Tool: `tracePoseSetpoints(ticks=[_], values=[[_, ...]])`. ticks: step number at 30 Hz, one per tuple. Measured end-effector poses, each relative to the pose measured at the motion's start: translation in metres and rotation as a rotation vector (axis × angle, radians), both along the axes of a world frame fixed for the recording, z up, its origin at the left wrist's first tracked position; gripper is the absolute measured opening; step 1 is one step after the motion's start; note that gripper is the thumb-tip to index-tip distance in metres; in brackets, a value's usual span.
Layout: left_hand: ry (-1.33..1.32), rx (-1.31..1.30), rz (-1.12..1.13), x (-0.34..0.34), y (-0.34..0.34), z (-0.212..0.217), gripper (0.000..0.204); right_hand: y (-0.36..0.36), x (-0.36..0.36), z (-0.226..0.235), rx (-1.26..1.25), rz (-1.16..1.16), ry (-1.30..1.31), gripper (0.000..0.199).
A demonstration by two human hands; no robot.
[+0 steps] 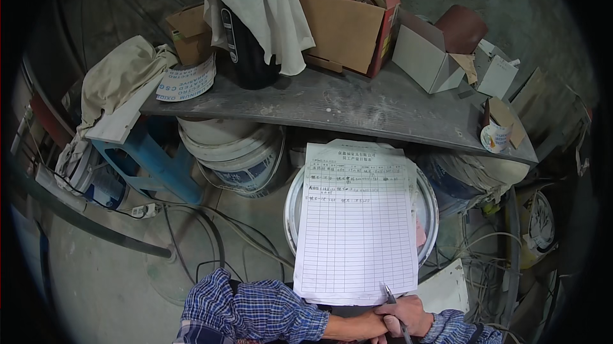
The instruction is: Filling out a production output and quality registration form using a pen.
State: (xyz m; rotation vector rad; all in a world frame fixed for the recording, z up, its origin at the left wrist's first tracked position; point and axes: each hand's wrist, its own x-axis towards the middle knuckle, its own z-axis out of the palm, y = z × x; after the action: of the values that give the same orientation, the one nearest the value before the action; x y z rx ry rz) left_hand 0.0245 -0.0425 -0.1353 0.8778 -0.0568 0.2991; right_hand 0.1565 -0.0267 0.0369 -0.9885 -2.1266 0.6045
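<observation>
Form sheet point(356, 222), ruled paper, lies flat on a round bucket lid point(429, 216). Below the sheet's near edge, left hand point(369, 326) rests curled against the right; grip unclear. Right hand point(407, 315) grips a pen point(394, 305), tip touching the sheet.

Form point(356, 222) – matt white ruled paper, thin, w/ a soft curl at the edges. Under it a bucket lid point(429, 216), smooth glossy metal. Pen point(392, 299) looks shiny metal or plastic – can't tell. Sleeve point(255, 312) is woven checked cloth. Plank point(345, 104): rough, dusty grey wood. Boxes point(341, 28) matt cardboard.
</observation>
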Motion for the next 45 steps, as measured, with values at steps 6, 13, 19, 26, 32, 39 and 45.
tracePoseSetpoints(ticks=[6,13,19,26,32,39,45], values=[[-0.798,0.116,0.246,0.028,-0.007,-0.053,0.038,-0.014,0.003,-0.023,-0.13,0.083,0.097,0.02],[-0.372,0.092,0.205,0.023,-0.006,-0.034,0.038,-0.01,0.007,-0.013,-0.126,0.119,0.012,0.024],[0.699,-0.021,-0.049,-0.006,0.005,0.052,0.038,-0.018,0.012,-0.035,-0.23,0.121,0.073,0.022],[0.421,-0.123,0.019,0.001,-0.013,-0.008,0.042,-0.004,-0.001,0.001,-0.049,0.021,0.036,0.017],[0.538,-0.068,0.02,-0.005,-0.014,0.0,0.043,0.0,-0.008,0.008,0.037,-0.013,0.048,0.014],[0.671,-0.023,-0.015,-0.012,0.006,0.061,0.036,0.001,-0.005,0.002,0.046,-0.027,0.034,0.015],[0.56,-0.078,-0.016,-0.014,0.006,0.05,0.034,-0.001,0.005,-0.007,-0.023,-0.023,-0.06,0.018]])
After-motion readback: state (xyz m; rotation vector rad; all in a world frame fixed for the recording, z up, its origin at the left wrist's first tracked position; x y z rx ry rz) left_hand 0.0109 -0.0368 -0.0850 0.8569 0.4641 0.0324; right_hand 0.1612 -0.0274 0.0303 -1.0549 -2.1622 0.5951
